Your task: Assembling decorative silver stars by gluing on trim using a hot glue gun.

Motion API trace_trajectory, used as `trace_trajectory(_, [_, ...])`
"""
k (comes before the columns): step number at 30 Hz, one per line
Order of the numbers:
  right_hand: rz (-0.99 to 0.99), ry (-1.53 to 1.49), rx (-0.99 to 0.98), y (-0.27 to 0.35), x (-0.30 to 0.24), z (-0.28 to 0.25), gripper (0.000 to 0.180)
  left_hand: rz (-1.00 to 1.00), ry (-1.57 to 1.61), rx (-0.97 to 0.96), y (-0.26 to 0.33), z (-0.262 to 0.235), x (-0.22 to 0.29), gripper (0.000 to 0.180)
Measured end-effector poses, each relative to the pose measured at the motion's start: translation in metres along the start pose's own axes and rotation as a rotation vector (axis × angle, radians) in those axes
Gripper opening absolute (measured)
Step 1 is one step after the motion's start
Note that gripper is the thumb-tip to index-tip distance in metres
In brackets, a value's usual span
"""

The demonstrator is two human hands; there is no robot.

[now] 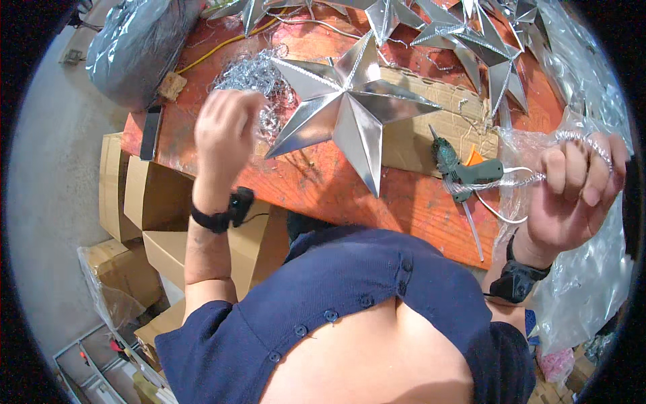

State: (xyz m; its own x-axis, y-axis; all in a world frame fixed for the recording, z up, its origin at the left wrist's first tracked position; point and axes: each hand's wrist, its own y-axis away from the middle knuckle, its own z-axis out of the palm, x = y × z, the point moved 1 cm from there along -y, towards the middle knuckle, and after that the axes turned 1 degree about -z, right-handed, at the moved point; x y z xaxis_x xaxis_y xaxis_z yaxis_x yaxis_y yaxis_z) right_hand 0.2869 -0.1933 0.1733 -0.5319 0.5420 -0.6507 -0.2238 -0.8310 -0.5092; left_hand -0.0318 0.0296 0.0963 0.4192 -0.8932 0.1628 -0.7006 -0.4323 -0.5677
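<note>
Right hand [579,168]: fingers curled around a thin silver cord [531,180], with a loop of it over the knuckles. Cord runs left across the glue gun [481,174]; where its far end sits, I can't make out. Left hand [227,128]: raised near the tinsel [252,74], fingers bent, blurred. Can't tell if it's pinching anything.

Star [353,111] is mid-table, between the hands, touched by neither as far as I can see. Lies partly over the cardboard [417,145], the rest above the bare table [309,182]. Braided trim [306,75] shows on the ridges of the upper-left and top points; the right, lower and lower-left ridges look bare.

My read: edging the star, roughly two ridges of five done, with the cord being pulled straight or measured out at this moment. Gun lies on its side at the cardboard edge, nozzle up-left, not in hand.

Next move, as I judge it: get the cord free of the gun, pick up the gun, glue a bare ridge, then lay the cord from centre to tip. Watch for cord snagging on the nozzle or the white cable [499,217].
</note>
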Motion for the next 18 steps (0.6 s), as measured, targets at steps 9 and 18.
trace_trajectory(9, [0.306,0.768,0.056,-0.016,0.035,0.049,0.012,-0.076,0.711,0.034,-0.052,-0.023,0.049,0.041])
trace_trajectory(18, [0.492,0.896,-0.117,-0.019,0.018,0.055,0.017,-0.268,1.141,-0.584,-0.068,-0.012,0.114,0.024])
